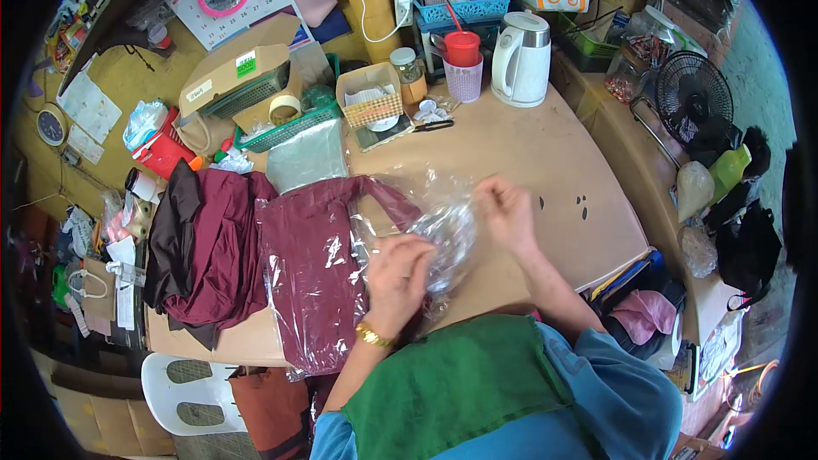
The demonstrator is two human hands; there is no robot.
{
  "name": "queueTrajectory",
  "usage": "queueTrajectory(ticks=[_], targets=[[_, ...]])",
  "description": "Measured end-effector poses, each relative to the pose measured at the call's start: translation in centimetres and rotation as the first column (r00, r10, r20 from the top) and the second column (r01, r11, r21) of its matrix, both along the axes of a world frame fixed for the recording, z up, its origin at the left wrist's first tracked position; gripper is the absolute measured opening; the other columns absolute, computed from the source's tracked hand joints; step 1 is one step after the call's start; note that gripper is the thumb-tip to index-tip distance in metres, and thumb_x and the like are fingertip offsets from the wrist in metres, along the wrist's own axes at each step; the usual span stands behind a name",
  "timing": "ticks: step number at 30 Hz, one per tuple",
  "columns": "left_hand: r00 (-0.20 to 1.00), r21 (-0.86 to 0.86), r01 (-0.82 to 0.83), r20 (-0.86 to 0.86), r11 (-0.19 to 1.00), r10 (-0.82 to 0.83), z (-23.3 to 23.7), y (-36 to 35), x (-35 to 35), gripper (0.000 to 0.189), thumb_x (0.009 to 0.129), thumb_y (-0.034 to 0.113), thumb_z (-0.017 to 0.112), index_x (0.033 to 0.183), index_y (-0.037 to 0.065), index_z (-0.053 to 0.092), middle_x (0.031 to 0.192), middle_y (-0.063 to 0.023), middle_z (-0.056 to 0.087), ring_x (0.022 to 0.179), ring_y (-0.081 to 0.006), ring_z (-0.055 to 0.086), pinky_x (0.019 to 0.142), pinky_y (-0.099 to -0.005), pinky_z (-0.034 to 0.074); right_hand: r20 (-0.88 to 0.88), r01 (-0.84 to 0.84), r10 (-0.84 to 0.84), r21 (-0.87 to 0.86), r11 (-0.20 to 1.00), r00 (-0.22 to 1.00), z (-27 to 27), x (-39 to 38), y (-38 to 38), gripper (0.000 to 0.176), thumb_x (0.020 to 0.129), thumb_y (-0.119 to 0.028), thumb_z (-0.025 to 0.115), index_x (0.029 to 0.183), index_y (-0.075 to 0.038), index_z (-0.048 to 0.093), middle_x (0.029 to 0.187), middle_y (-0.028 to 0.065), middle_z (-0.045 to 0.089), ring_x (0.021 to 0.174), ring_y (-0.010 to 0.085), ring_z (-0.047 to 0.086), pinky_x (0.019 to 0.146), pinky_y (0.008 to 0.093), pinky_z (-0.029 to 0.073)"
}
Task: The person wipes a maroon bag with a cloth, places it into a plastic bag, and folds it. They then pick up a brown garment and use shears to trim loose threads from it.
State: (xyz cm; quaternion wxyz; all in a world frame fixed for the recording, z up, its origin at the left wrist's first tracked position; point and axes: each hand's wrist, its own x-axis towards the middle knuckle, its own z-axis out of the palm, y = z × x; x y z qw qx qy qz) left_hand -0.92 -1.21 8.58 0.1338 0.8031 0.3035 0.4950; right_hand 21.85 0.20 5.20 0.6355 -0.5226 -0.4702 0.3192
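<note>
A folded maroon garment [311,268] lies on the table inside a clear plastic bag [452,243], with one maroon sleeve stretching toward the bag's crumpled right end. My left hand [399,281] is over this loose plastic, its fingers curled together on the film. To the right, my right hand [507,211] is raised at the edge of the plastic with fingertips pinched. Whatever lies between those fingertips is too small to make out. Left of the bagged garment is a heap of maroon cloth [226,247] with dark cloth [175,238] beside it.
A stack of clear bags [308,158] lies behind the garment. Along the back stand a green basket [290,126], a woven box [371,95], a lilac cup [463,78] and a white kettle [521,60]. A black fan [694,98] stands at right, a white chair [183,392] below left.
</note>
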Motion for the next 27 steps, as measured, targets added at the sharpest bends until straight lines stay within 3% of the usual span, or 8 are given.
queueTrajectory(ticks=[4,8,11,14,17,19,24,27], targets=[[0.937,-0.190,-0.275,-0.275,0.943,0.218,-0.9,0.8,-6.3,0.047,0.091,0.019,0.065,0.136,0.007,0.056,0.133,-0.0178,0.061,0.128,-0.0381,0.053,0.109,-0.0508,0.036,-0.084,0.207,-0.193,0.202,0.957,0.978,1.0,1.9,-2.0,0.012,0.097,-0.003,0.059,0.086,-0.001,0.059,0.082,0.0007,0.059,0.073,0.0077,0.056,0.064,0.0229,0.046],[0.723,-0.263,-0.488,-0.656,0.833,0.216,-8.1,-0.5,-7.2,0.072,0.098,0.047,0.052,0.157,0.013,0.032,0.163,-0.0190,0.025,0.152,-0.0432,0.018,0.118,-0.0671,0.008,0.644,-0.226,0.317,-0.223,0.948,0.696,-0.6,-2.2,-4.5,0.035,0.096,-0.034,0.065,0.116,-0.005,0.063,0.092,0.0151,0.062,0.079,0.0283,0.066,0.077,0.0419,0.053],[0.665,-0.151,-0.522,-0.688,0.840,0.290,-10.0,-0.6,-6.6,0.071,0.098,0.048,0.052,0.157,0.014,0.033,0.164,-0.0182,0.025,0.152,-0.0432,0.017,0.118,-0.0665,0.007,0.894,0.018,0.052,-0.068,0.998,0.445,-3.6,-4.0,-4.4,0.053,0.094,-0.046,0.065,0.131,-0.010,0.056,0.114,0.0188,0.059,0.095,0.0371,0.066,0.083,0.0485,0.053],[0.653,-0.148,-0.542,-0.694,0.827,0.304,-10.2,-0.3,-6.7,0.069,0.099,0.050,0.048,0.157,0.014,0.034,0.164,-0.0180,0.026,0.152,-0.0426,0.016,0.118,-0.0660,0.006,0.759,0.042,0.365,-0.457,0.889,0.539,-1.8,-3.3,-4.5,0.061,0.094,-0.046,0.064,0.137,-0.006,0.050,0.129,0.0209,0.051,0.110,0.0395,0.061,0.087,0.0528,0.053],[0.634,-0.142,-0.554,-0.711,0.820,0.305,-10.3,-0.1,-6.7,0.069,0.099,0.051,0.047,0.157,0.015,0.034,0.163,-0.0178,0.027,0.151,-0.0430,0.017,0.118,-0.0666,0.006,0.547,-0.263,0.310,-0.165,0.951,0.778,-5.4,1.6,-2.7,0.055,0.095,-0.036,0.064,0.137,-0.003,0.049,0.134,0.0240,0.049,0.109,0.0389,0.062,0.083,0.0562,0.054],[0.630,-0.160,-0.577,-0.711,0.801,0.312,-10.1,0.0,-6.6,0.070,0.095,0.043,0.054,0.156,0.015,0.035,0.164,-0.0165,0.024,0.152,-0.0419,0.015,0.117,-0.0688,0.008,-0.200,-0.266,0.265,0.024,0.964,0.943,-6.1,7.6,-1.4,0.050,0.094,-0.023,0.066,0.137,-0.002,0.049,0.128,0.0205,0.059,0.101,0.0277,0.067,0.083,0.0490,0.056],[0.614,-0.134,-0.575,-0.722,0.807,0.318,-10.3,0.0,-6.3,0.072,0.093,0.042,0.057,0.156,0.015,0.035,0.164,-0.0164,0.023,0.152,-0.0416,0.014,0.117,-0.0685,0.008,0.556,0.362,-0.119,-0.350,0.864,0.823,-0.2,12.5,1.9,0.053,0.094,-0.019,0.067,0.141,-0.004,0.047,0.105,0.0094,0.071,0.101,0.0214,0.067,0.084,0.0335,0.056],[0.606,-0.129,-0.579,-0.729,0.805,0.320,-10.2,0.0,-6.2,0.073,0.093,0.043,0.057,0.156,0.015,0.035,0.164,-0.0162,0.023,0.152,-0.0415,0.015,0.118,-0.0682,0.008,0.405,0.024,0.113,-0.318,0.948,0.907,-0.4,5.5,5.6,0.036,0.091,-0.026,0.071,0.119,-0.003,0.064,0.118,0.0130,0.064,0.097,0.0170,0.066,0.090,0.0315,0.051]])
